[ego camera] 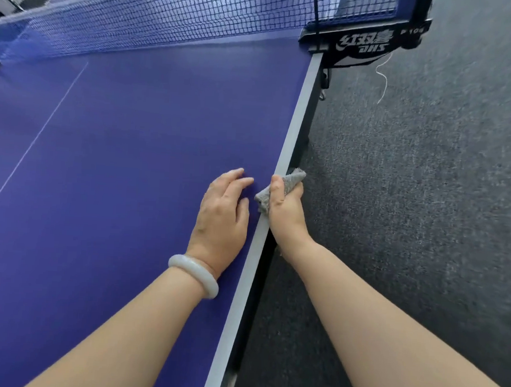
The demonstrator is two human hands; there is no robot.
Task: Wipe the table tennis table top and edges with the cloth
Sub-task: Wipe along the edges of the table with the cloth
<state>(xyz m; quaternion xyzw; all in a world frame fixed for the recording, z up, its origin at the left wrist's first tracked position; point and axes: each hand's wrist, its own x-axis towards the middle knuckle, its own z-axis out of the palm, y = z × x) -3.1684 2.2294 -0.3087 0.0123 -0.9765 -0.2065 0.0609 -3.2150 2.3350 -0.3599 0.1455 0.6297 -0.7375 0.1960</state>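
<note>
Matt and smooth set against rough and woven.
Smooth matt blue on the counter (131, 155), pale grey satin along its edge strip (294, 127); coarse, nubby grey weave in the cloth (294, 177); open cord mesh in the net (169, 17); glossy black plastic on the net clamp (365, 41); milky polished sheen on the bangle (194, 275); rough dark pile on the carpet floor (427, 204).

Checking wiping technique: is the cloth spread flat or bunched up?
Bunched. The grey cloth is wadded in the grip of the right hand, against the table edge.

A thick, smooth, milky-white bangle (193, 274) circles the wrist just behind the left hand (221, 212), and the left forearm (138, 320) and right forearm (390, 315) are bare.
</note>
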